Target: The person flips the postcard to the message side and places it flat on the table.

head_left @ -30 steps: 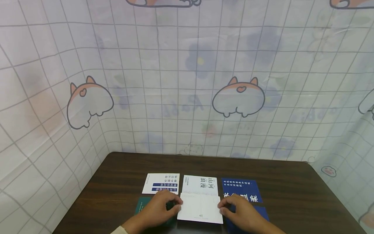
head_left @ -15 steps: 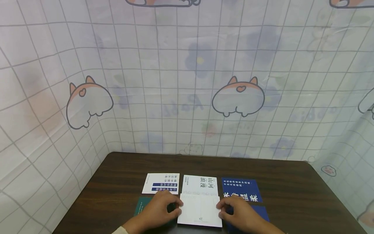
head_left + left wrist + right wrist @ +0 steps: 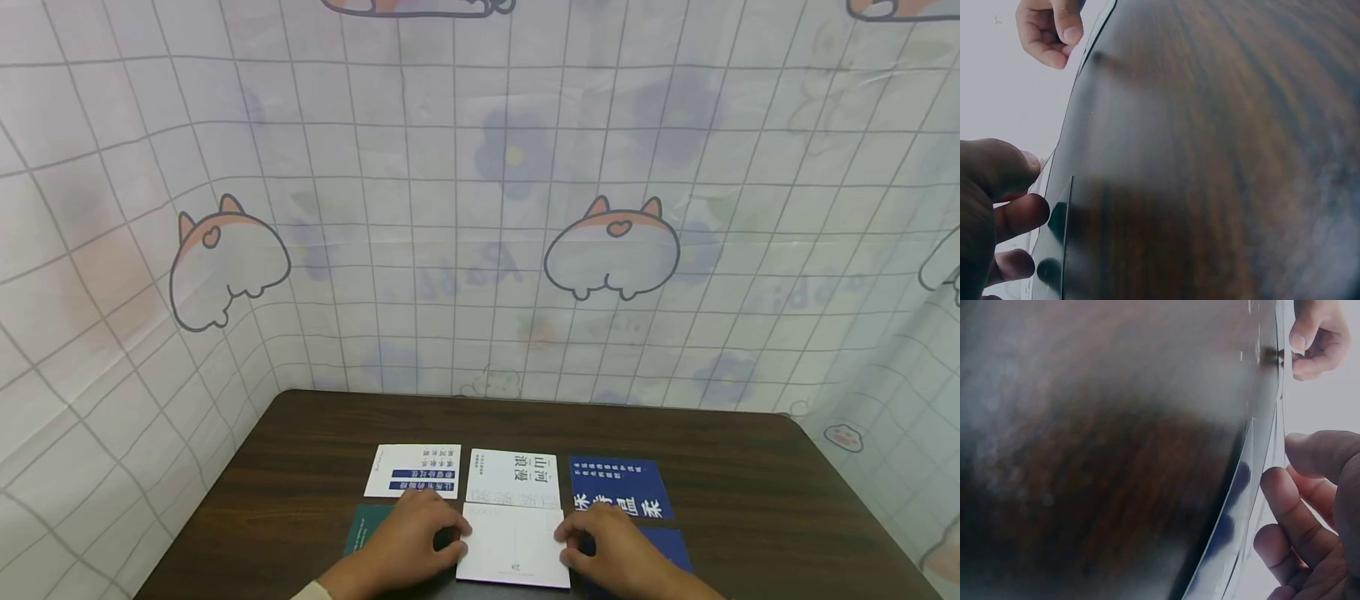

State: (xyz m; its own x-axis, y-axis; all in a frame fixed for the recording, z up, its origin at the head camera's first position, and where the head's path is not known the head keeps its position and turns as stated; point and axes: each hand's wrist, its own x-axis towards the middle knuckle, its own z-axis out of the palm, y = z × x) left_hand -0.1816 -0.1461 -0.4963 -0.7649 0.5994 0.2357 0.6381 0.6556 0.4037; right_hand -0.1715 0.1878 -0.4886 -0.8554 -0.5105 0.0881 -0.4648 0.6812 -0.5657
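Note:
A white postcard, blank apart from a faint centre line and a small mark at its near edge, lies low in the head view. My left hand pinches its left edge between thumb and fingers. On the opposite edge, my right hand does the same. Just beyond is a white card with large dark characters, and the postcard's far edge sits right at its near edge. In the left wrist view, thumb and fingertips meet at the card's edge; the right wrist view shows the right fingertips likewise.
On the dark wooden table lie a white card with blue bars and a blue card with white characters. A green card is partly under my left hand, another blue card under my right. A patterned curtain surrounds the table.
The white postcard has slid slightly toward me with both hands at its edges, showing more of the card with large characters behind it. The other cards stay where they were.

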